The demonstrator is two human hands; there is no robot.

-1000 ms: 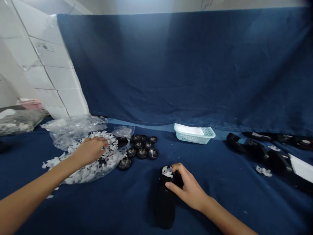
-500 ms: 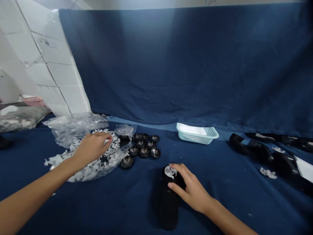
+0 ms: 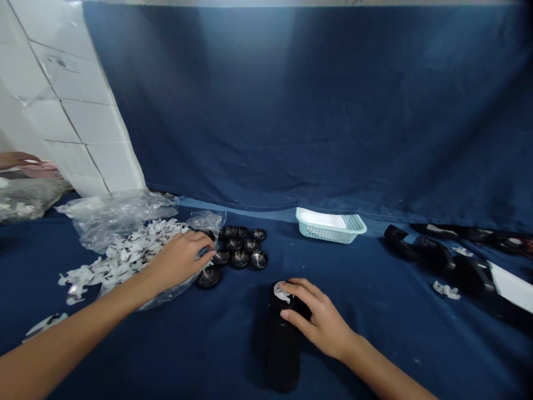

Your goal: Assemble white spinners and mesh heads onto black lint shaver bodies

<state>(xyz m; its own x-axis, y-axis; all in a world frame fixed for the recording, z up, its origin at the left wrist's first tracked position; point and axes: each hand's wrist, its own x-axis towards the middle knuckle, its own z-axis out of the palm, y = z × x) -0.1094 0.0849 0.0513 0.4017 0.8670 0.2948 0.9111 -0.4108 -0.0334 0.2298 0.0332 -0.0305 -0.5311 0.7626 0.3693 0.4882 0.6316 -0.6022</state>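
My right hand (image 3: 318, 319) grips the top end of a long black plastic body (image 3: 283, 355) lying on the blue cloth. Its index finger touches a white plastic piece (image 3: 282, 292) set in that rounded end, and the thumb rests just below. My left hand (image 3: 181, 261) hovers at the right edge of a heap of small white plastic parts (image 3: 129, 250), close to several round black caps (image 3: 240, 259). Its fingers are bent, with a gap between thumb and forefinger; I see nothing held there. The palm side is hidden.
Crumpled clear bags (image 3: 116, 214) lie behind the heap. A pale green basket (image 3: 328, 233) stands at the back. More black parts (image 3: 435, 255) and a loose white piece (image 3: 446, 290) lie at right. White boxes (image 3: 97, 122) are stacked left; another person's hand (image 3: 16, 160) shows beyond.
My left hand has moved right and slightly down, from over the white heap towards the black caps. My right index finger has come onto the white piece. Another person's hand has appeared at far left.
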